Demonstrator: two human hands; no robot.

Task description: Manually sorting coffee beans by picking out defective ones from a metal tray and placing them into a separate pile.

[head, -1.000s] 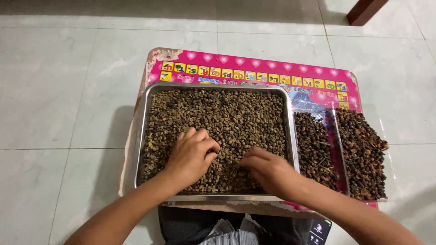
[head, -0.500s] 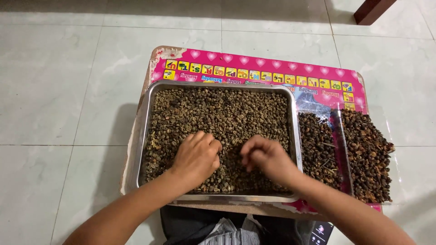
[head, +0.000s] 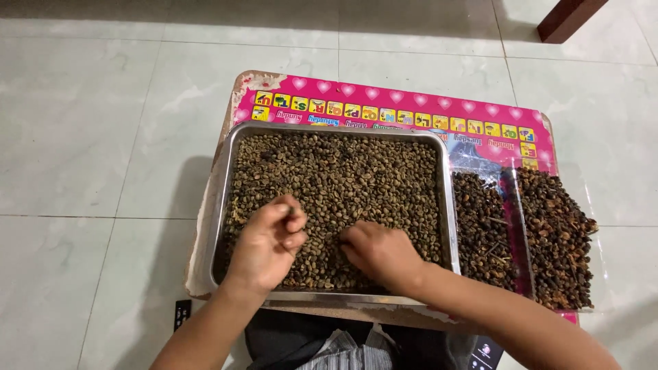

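Rectangular steel tray (head: 223,199) of greenish-brown coffee beans (head: 349,171) fills our pink printed tabletop's (head: 384,103) left side. Our left hand (head: 264,243), fingers (head: 293,218) pinched on one bean, sits near the front edge; right hand (head: 380,252) fingers curled into beans. Dark dried berry piles (head: 548,219) lie at the right edge.

Far half of tray (head: 449,205) open, beans (head: 343,171) exposed. Both hands (head: 267,243) (head: 380,253) crowd near half. 2 dark piles (head: 555,233) block right side.
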